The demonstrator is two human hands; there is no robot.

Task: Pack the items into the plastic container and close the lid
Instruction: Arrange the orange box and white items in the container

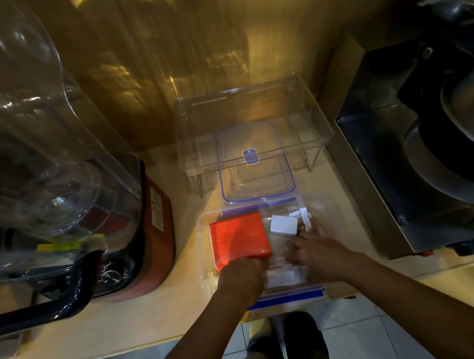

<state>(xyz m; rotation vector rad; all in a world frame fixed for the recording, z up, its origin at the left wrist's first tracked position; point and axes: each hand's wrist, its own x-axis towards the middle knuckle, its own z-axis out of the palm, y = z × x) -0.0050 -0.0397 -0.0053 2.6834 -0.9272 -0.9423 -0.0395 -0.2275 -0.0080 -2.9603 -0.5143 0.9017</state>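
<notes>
My left hand [240, 276] grips the near edge of the orange box [239, 240] inside the clear plastic container [204, 240]; my right hand [313, 251], fingers spread, reaches beside the white charger [283, 225] there. Packing looks nearly finished; the blue-rimmed lid [254, 163] lies just behind the container, not yet fitted.
</notes>
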